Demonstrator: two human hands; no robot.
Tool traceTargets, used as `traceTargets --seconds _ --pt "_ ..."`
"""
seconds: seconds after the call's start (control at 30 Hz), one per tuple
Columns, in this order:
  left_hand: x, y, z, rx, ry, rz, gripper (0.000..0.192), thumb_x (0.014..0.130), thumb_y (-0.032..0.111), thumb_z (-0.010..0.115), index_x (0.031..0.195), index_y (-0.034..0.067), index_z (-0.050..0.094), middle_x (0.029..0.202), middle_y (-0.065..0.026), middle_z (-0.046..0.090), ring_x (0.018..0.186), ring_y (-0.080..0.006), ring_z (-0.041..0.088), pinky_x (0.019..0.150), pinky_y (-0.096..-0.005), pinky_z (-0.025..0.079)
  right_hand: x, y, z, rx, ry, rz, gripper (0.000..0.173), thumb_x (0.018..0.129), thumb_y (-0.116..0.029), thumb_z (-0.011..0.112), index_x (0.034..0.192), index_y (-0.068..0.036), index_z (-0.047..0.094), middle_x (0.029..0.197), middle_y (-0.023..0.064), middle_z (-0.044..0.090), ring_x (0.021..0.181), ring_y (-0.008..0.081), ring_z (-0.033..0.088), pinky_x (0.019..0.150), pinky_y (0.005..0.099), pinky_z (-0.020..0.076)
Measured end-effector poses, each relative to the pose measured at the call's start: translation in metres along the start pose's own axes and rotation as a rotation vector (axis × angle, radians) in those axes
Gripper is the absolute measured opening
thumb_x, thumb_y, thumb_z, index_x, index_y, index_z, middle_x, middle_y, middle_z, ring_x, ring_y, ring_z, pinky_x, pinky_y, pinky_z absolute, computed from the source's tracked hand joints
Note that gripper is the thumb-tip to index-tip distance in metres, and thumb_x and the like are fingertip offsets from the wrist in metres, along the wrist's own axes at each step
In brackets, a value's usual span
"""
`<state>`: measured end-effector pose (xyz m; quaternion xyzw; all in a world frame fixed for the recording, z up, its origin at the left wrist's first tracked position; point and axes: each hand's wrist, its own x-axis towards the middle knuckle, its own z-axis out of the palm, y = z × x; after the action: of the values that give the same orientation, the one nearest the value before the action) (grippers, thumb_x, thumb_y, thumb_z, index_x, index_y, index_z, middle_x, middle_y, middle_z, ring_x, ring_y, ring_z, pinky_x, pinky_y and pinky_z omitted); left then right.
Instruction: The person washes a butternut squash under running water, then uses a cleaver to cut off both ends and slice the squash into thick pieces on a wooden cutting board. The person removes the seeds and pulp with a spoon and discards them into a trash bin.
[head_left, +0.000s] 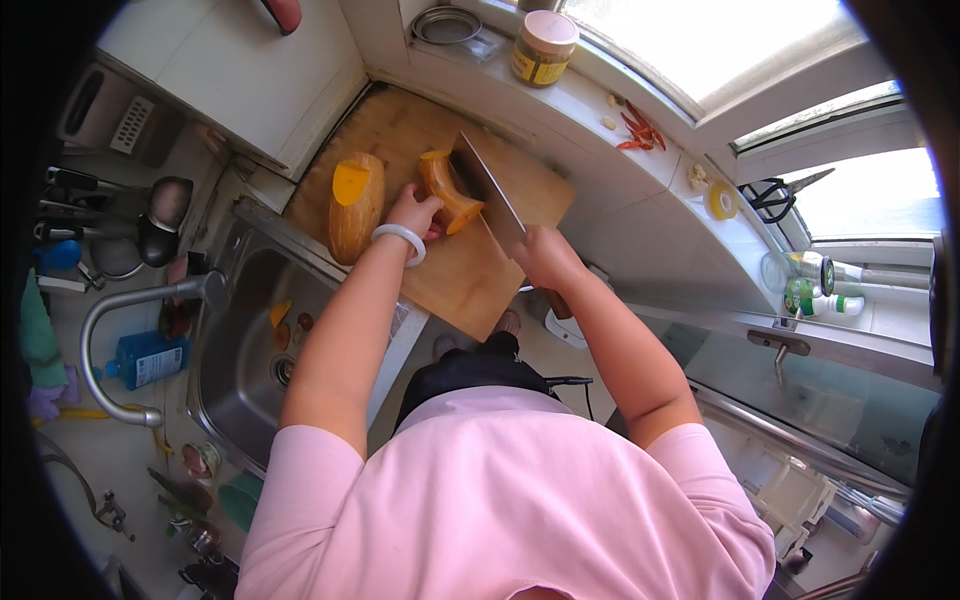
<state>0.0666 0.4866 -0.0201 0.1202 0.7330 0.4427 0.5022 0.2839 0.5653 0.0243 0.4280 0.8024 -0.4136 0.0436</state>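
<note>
A curved piece of orange-fleshed pumpkin (444, 187) lies on a wooden cutting board (480, 281), cut faces showing at both ends. My left hand (417, 211), with a white bangle at the wrist, holds its left side; some fingertips are hidden. In my right hand (546, 256) is the handle of a cleaver (487, 178). The broad blade slants up and left, just right of the curved piece; whether it touches the flesh is unclear. A larger pumpkin piece (356, 221) with a cut orange face lies left of my left hand.
Left of the board is a steel sink (251, 259) with scraps inside and a faucet (112, 300) over it. Along the window ledge stand a lidded jar (544, 49), dried red chillies (641, 131) and a tape roll (721, 201). The board's near corner juts past the counter edge.
</note>
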Motion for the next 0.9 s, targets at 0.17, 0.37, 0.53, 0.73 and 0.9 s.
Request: traceTargets --seconds 0.17,0.37,0.53,0.73,0.9 --pt "0.022 -0.008 0.005 0.058 0.088 -0.117 0.05 0.084 0.038 0.064 0.12 0.007 0.048 0.099 -0.0109 0.062 0.081 -0.0224 0.064 0.065 -0.0353 0.055 -0.002 -0.009 -0.004 0.083 -0.126 0.066 0.026 0.08 -0.02 0.052 0.091 0.001 0.063 0.066 0.0198 0.06 0.059 0.03 0.06 0.06 0.0395 0.0486" --pt "-0.01 -0.002 0.029 -0.656 -0.107 -0.233 0.045 0.086 0.048 0.057 0.111 0.01 0.057 0.103 -0.0091 0.064 0.09 -0.0267 0.064 0.071 -0.0373 0.057 -0.012 0.013 0.002 -0.063 0.042 -0.094 0.029 0.08 -0.022 0.053 0.095 0.0 0.063 0.08 0.025 0.063 0.079 0.0397 0.062 0.072 0.0452 0.0489" --pt "-0.048 -0.009 0.017 -1.166 -0.364 -0.242 0.043 0.086 0.047 0.057 0.11 0.012 0.059 0.104 -0.0069 0.065 0.091 -0.0265 0.065 0.07 -0.0371 0.058 -0.029 -0.011 0.008 -0.296 0.199 -0.003 0.032 0.082 -0.024 0.053 0.108 -0.008 0.061 0.086 0.023 0.065 0.081 0.0387 0.062 0.072 0.0454 0.0498" --pt "-0.101 0.021 -0.018 -1.269 -0.478 -0.098 0.046 0.087 0.05 0.054 0.107 0.009 0.06 0.098 -0.0095 0.066 0.084 -0.0281 0.066 0.067 -0.0356 0.059 0.015 0.003 0.051 -0.47 0.302 -0.145 0.049 0.083 -0.022 0.053 0.131 -0.014 0.044 0.099 0.0202 0.059 0.086 0.0404 0.061 0.073 0.0495 0.0483" --pt "-0.143 0.005 -0.08 -1.368 -0.339 0.094 0.041 0.086 0.046 0.054 0.106 0.01 0.061 0.098 -0.0088 0.066 0.085 -0.0277 0.065 0.066 -0.0367 0.058 0.027 0.009 0.078 -0.461 0.407 -0.165 0.055 0.078 -0.022 0.061 0.13 -0.015 0.047 0.101 0.0203 0.055 0.093 0.0386 0.057 0.076 0.0477 0.0472"
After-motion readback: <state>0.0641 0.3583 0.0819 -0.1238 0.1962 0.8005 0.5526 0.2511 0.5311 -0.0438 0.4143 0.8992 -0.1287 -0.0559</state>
